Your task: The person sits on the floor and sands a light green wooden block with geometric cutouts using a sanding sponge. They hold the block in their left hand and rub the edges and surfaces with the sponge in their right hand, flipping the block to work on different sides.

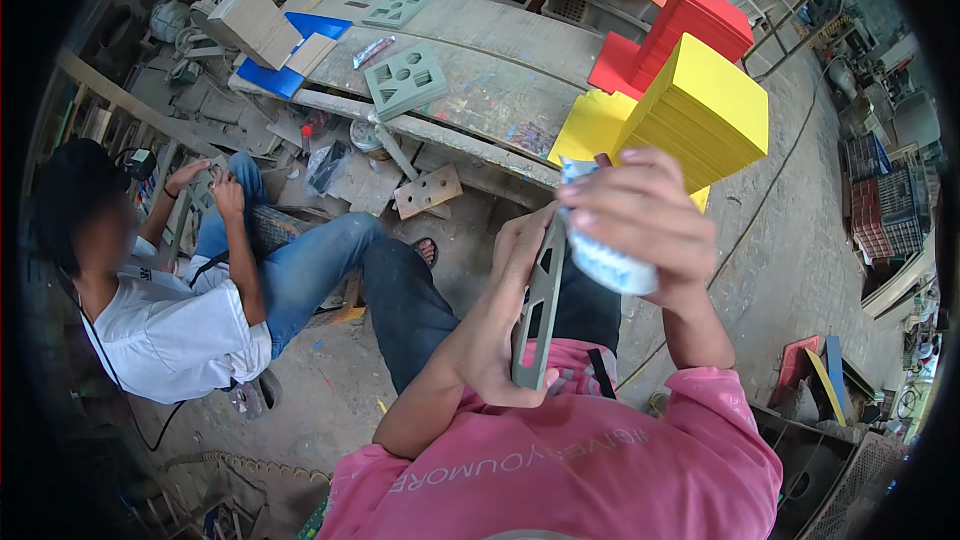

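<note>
My left hand (500, 315) grips a grey-green flat board with cut-out shapes (538, 310), held edge-on and upright in front of my chest. My right hand (640, 215) is closed around a crumpled white-and-blue cloth or paper wad (610, 262) pressed against the board's upper edge. Below my hands are my dark trousers and pink shirt.
A worn workbench (510, 70) ahead carries grey-green cut-out boards (405, 80), blue panels (268, 77) and a stack of light boards. Yellow (705, 110) and red (690, 25) board stacks stand at right. Another person in white shirt and jeans (200, 300) sits at left. Crates at far right.
</note>
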Available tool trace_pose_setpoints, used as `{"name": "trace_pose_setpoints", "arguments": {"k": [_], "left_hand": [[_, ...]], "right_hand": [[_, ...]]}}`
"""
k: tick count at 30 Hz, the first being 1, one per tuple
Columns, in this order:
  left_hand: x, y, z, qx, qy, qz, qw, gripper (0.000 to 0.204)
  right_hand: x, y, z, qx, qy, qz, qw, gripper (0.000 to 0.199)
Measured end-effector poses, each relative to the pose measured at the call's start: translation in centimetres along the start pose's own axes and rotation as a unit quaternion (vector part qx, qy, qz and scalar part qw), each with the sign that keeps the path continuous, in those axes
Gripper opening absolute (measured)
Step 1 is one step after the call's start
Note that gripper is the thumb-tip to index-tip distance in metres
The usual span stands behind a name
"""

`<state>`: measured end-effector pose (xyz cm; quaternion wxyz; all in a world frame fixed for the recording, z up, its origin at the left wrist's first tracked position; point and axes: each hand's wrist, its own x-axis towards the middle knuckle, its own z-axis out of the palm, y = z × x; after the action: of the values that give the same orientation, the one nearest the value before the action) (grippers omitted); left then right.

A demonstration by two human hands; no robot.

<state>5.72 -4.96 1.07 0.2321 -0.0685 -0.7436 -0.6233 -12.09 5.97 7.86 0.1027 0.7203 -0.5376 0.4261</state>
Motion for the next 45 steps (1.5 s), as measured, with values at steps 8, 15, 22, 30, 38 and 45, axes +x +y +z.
{"name": "trace_pose_setpoints", "arguments": {"k": [8, 15, 22, 30, 38, 45], "left_hand": [[-1.1, -0.7, 0.2, -0.103, 0.076, -0.077, 0.989, 0.113], [-1.1, -1.9, 0.6, -0.074, 0.093, 0.017, 0.993, 0.108], [-0.9, -3.2, -0.9, -0.003, 0.004, 0.019, 1.0, 0.109], [-0.7, -3.9, -0.6, -0.07, 0.029, -0.032, 0.997, 0.115], [-0.3, -1.7, -0.5, -0.047, 0.031, 0.074, 0.996, 0.104], [-1.7, -2.8, -0.6, -0.133, -0.009, 0.069, 0.989, 0.09]], "right_hand": [[-0.5, 1.8, 4.3, 0.102, -0.008, -0.017, 0.995, 0.036], [-0.3, 2.8, 2.7, 0.008, -0.081, -0.029, 0.996, 0.036], [-0.7, -0.3, 3.3, 0.061, -0.07, -0.114, 0.989, 0.038], [-1.5, -1.3, 4.1, 0.078, -0.025, -0.155, 0.985, 0.033], [-3.3, -2.7, 4.7, 0.08, -0.04, -0.033, 0.995, 0.036], [-2.5, -3.7, 5.6, 0.115, -0.05, -0.042, 0.991, 0.032]]}}
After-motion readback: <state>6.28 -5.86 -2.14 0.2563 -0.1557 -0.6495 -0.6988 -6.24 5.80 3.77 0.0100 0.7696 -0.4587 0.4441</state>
